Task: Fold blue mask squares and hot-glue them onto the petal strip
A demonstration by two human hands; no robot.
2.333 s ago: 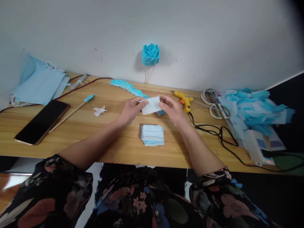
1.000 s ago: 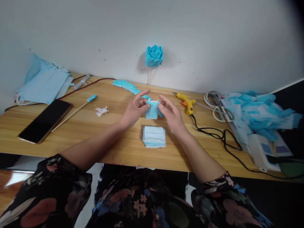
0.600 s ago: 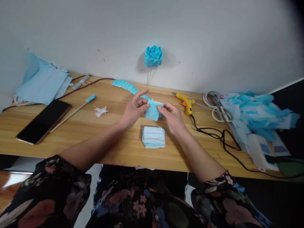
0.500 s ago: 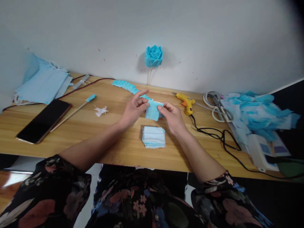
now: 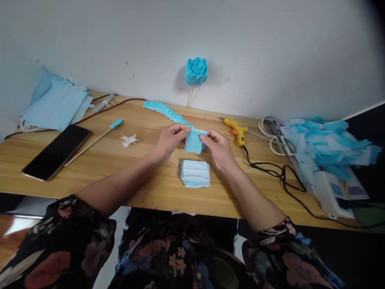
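Observation:
A light-blue piece of mask fabric (image 5: 193,141) hangs between my hands above the table. My left hand (image 5: 171,140) pinches its upper left corner, and my right hand (image 5: 218,147) grips its upper right edge between thumb and finger. Just behind my left hand, a row of overlapping folded blue pieces (image 5: 165,111) stretches away to the back left. Close in front of both hands lies a stack of cut fabric squares (image 5: 195,174), pale on top and blue below.
A blue fabric flower (image 5: 196,71) on a stick leans at the wall. On the right are a yellow glue gun (image 5: 237,130), scissors (image 5: 279,145), a cable and a heap of blue scraps (image 5: 323,138). Leftward lie a phone (image 5: 57,152), a blue-tipped stick (image 5: 90,144) and face masks (image 5: 55,102).
My left hand's raised fingers have curled down, closing on the fabric's corner. The right hand keeps its grip and has hardly moved.

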